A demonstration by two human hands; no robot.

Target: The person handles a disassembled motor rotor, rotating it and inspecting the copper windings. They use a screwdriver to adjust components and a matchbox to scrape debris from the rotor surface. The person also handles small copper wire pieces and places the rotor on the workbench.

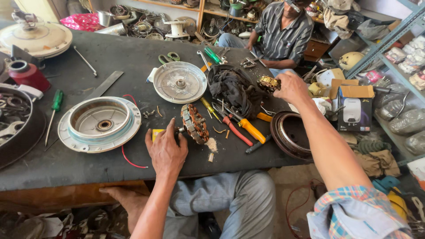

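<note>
I see the dark workbench [133, 57] spread with a ceiling fan taken apart. Left of my left hand lies the largest piece, the pale round housing shell [99, 124], open side up and empty, a red wire trailing from under it. Beyond that hand, further up the bench, sits the second cover plate [179, 82], also off. So the casing is already split and the core is out.

My left hand [166, 150] is closed around the shaft of the copper-wound stator [195, 123], holding it on edge on the bench, just right of the fingers. My right hand [290, 87] is stretched well away to the far right, its fingers clamped on a smaller wound coil piece [268, 83], lifted beside a black rag [234, 88].

Between the two grips lie orange-handled pliers [248, 128] and a yellow screwdriver [207, 107]. Nothing is reassembled; in my judgement the winding work remains.
</note>
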